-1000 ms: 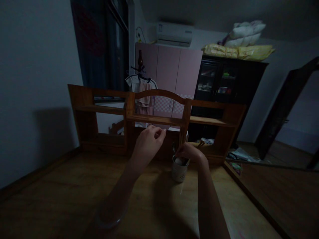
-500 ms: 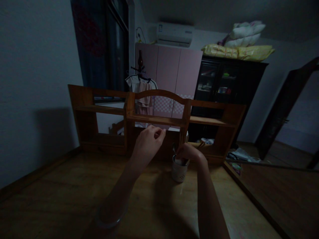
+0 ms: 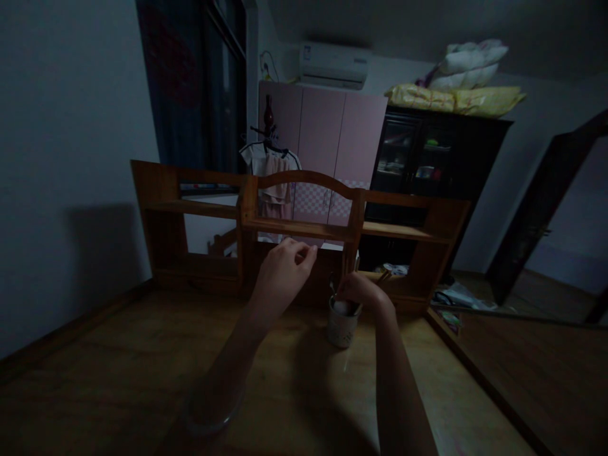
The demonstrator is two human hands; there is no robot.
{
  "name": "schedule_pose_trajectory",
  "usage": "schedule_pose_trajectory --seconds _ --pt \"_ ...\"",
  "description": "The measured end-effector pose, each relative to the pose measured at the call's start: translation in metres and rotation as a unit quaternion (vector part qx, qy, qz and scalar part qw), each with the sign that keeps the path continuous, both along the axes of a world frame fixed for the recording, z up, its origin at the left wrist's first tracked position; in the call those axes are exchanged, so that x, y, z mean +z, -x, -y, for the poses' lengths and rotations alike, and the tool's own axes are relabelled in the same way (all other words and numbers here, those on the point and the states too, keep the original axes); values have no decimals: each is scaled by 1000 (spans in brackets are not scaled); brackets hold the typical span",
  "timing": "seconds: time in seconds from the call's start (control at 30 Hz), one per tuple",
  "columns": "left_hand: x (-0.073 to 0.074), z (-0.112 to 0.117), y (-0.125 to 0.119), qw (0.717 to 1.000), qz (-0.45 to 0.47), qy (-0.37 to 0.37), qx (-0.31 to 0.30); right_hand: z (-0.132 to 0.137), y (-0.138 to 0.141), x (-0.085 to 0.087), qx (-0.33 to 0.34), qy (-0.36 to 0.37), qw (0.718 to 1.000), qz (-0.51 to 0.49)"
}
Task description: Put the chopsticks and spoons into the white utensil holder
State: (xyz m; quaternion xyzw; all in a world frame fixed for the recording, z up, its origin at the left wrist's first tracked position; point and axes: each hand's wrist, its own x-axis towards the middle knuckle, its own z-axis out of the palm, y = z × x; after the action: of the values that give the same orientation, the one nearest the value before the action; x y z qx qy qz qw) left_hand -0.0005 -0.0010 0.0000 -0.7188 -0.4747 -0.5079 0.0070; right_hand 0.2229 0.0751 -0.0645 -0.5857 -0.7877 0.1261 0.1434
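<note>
Pale cup set upright on the table, right of the left hand, under the right hand's fingers.
The left hand (image 3: pixel 285 269) is held raised and curled narrow; whether anything is pinched cannot be told. In the cup (image 3: pixel 341 330), a spoon-like utensil (image 3: pixel 331 282) is stood. The fingertips of the right hand (image 3: pixel 361 290) are bent narrow at its mouth, their grip hidden; upright sticks (image 3: pixel 344 262) are partly covered behind.

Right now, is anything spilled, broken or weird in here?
Nothing looks spilled or broken: the pale utensil cup stands upright, the right hand at its mouth. The one untidy spot is crumpled plastic beyond the right end of the wooden shelf, seemingly lying loose rather than put away.
</note>
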Motion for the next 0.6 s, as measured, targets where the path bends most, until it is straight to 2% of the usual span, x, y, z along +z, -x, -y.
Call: schedule_pose_trajectory --seconds 0.4,0.6 --pt "0 -1 0 1000 -4 -2 6 -3 -2 -2 -17 -10 1000 7" --pt "-1 0 -1 1000 0 0 2 0 0 1 -18 12 1000 3"
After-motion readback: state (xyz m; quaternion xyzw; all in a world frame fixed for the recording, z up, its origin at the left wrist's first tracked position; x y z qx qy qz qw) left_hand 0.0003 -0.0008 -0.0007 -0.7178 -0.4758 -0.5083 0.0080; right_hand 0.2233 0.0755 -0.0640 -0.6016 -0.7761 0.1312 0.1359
